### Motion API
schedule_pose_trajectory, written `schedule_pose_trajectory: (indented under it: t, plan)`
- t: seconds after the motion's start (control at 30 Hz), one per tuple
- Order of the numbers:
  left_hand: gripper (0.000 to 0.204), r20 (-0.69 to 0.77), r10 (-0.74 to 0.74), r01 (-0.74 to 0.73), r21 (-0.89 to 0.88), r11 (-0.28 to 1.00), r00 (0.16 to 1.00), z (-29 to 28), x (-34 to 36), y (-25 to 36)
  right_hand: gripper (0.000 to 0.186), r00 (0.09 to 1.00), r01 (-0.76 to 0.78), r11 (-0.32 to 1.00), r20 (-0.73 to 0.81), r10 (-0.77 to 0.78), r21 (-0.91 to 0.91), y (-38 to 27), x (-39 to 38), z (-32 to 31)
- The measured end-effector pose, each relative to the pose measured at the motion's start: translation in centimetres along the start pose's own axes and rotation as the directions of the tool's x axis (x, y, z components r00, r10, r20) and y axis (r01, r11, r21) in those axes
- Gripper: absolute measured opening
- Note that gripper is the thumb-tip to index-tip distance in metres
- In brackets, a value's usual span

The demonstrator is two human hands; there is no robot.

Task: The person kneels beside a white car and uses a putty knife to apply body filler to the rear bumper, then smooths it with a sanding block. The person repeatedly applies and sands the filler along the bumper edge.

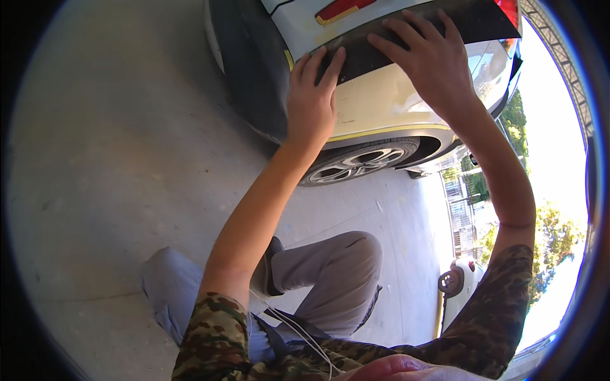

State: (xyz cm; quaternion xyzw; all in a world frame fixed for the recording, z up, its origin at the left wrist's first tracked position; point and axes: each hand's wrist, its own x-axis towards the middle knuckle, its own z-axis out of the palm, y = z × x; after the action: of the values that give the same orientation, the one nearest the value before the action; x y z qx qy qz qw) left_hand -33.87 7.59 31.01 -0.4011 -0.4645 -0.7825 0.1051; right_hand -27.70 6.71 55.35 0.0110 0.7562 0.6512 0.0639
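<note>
A dark strip lies across the rear corner of a white car, with yellow edging along the panel and wheel arch. My left hand rests its fingertips, slightly apart, on the strip's left part and lower edge. My right hand lies farther right with fingers spread over the strip. Left of the hands is the dark lower bumper; below them is the alloy wheel.
The concrete floor spreads left and below. My bent grey-trousered knee is under my arms. Another pale car stands at lower right, by a fence and trees in bright daylight.
</note>
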Motion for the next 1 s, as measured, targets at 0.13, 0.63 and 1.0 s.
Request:
schedule_pose_trajectory:
  t: [0.13, 0.63, 1.0]
  plan:
    - [0.063, 0.014, 0.008, -0.008, -0.011, 1.000, 1.000, -0.1, 0.0, -0.2, 0.033, 0.992, -0.010, 0.987, 0.123, -0.010, 0.161, 0.0, 0.1, -1.3]
    - [0.071, 0.022, 0.041, -0.043, 0.066, 0.997, 0.999, 0.6, -3.2, 0.4, 0.052, 0.996, -0.093, 0.991, 0.012, 0.093, 0.100, -3.1, -3.6, 0.4]
    - [0.078, 0.042, 0.047, -0.052, 0.117, 0.992, 0.998, 0.9, -5.4, 1.1, 0.051, 0.989, -0.138, 0.980, -0.037, 0.145, 0.145, -4.7, -6.6, 1.2]
